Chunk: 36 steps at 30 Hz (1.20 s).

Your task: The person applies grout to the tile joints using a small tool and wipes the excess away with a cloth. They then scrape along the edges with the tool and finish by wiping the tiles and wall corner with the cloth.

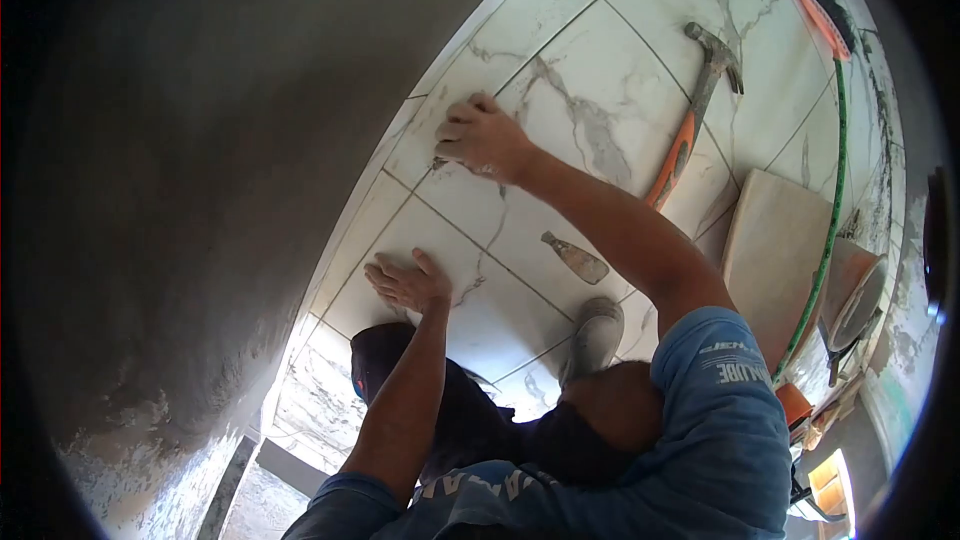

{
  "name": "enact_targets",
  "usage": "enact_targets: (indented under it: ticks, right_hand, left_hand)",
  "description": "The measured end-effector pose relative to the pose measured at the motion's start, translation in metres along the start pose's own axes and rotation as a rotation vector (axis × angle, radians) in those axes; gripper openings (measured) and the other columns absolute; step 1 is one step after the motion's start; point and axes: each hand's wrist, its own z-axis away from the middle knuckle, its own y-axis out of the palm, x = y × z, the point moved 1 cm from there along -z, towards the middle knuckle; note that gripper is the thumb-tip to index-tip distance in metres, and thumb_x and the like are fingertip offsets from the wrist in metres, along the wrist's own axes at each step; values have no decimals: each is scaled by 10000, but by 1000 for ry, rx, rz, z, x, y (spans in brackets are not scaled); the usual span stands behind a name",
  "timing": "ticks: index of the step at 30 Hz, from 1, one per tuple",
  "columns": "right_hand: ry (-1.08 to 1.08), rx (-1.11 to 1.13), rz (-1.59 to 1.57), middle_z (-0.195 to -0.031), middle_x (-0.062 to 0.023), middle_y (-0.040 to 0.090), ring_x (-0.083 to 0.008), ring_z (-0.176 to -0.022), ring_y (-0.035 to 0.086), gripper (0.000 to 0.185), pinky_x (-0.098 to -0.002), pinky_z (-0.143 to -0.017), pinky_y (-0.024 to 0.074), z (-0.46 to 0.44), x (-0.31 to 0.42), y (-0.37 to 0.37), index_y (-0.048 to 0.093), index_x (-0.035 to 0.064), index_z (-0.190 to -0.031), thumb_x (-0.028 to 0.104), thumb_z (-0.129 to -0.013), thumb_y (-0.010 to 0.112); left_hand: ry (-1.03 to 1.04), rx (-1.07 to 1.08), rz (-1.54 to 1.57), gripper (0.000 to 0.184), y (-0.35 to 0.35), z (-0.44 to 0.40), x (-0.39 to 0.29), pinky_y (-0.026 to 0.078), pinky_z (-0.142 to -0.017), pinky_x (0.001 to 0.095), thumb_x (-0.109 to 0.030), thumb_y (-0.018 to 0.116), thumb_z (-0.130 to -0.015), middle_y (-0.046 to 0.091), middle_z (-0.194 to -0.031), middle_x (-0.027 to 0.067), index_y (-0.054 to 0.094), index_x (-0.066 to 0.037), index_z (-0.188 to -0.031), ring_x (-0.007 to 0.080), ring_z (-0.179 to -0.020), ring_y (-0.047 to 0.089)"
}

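Observation:
My right hand (484,142) is closed, its fingers curled down against the white, grey-veined floor tiles (510,290) near a grout joint. A small dark bit shows below its fingertips; what the hand grips is hidden. My left hand (410,281) lies flat on a tile with the fingers spread, close to my knee, holding nothing. Between my right forearm and my boot (597,330) lies a small, dirty, bottle-shaped tool (576,258). A claw hammer (697,105) with an orange and black handle rests beyond my right forearm.
A bare grey wall (200,160) rises along the left edge of the tiles. On the right lie a broom (824,15) with a green handle, a loose tile (775,245) and a dusty bucket (850,290). An orange object (794,405) sits further down.

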Motion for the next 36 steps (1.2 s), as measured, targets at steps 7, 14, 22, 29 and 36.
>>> enact_targets:
  ticks: [7, 14, 22, 29, 36]
  right_hand:
    - [239, -232, 91, -1047, 78, 648, -196, -1103, 507, 178, -440, -960, 320, 34, -83, -57, 709, 300, -899, 198, -785, 617]
    - [-41, -119, -138, -1013, 59, 639, -184, -1130, 516, 175, -413, -1021, 346, -16, 49, 20, 681, 270, -885, 181, -751, 613]
    - [265, -227, 102, -1007, 62, 669, -192, -1039, 548, 179, -423, -917, 354, 24, -94, -72, 723, 296, -946, 247, -820, 605]
    - [-28, -96, -196, -886, 66, 644, -167, -953, 559, 118, -376, -949, 385, -15, 61, 1, 688, 255, -915, 251, -823, 614]
    - [81, -184, -67, -911, 87, 648, -155, -1027, 548, 91, -372, -888, 407, -15, -16, -7, 704, 280, -846, 282, -784, 637]
  left_hand:
    - [-17, 21, 34, 824, -3, 0, -3, 246, -1112, 537, -672, 325, -926, 269, -1496, 252, 309, -38, -1452, 397, -1399, 255]
    - [-4, 14, 39, 816, 0, 4, 4, 246, -1107, 553, -660, 342, -928, 260, -1499, 257, 300, -41, -1457, 396, -1399, 256]
    - [5, -11, 22, 781, -2, 1, -2, 245, -1107, 548, -623, 392, -931, 275, -1487, 261, 313, -41, -1445, 404, -1380, 285]
    - [-10, 50, 84, 799, -2, 1, 4, 208, -1099, 587, -604, 418, -910, 251, -1489, 294, 306, -21, -1445, 422, -1410, 212]
    - [13, 36, 86, 795, -4, 0, 2, 208, -1098, 586, -623, 387, -918, 262, -1483, 295, 307, -30, -1442, 431, -1396, 235]
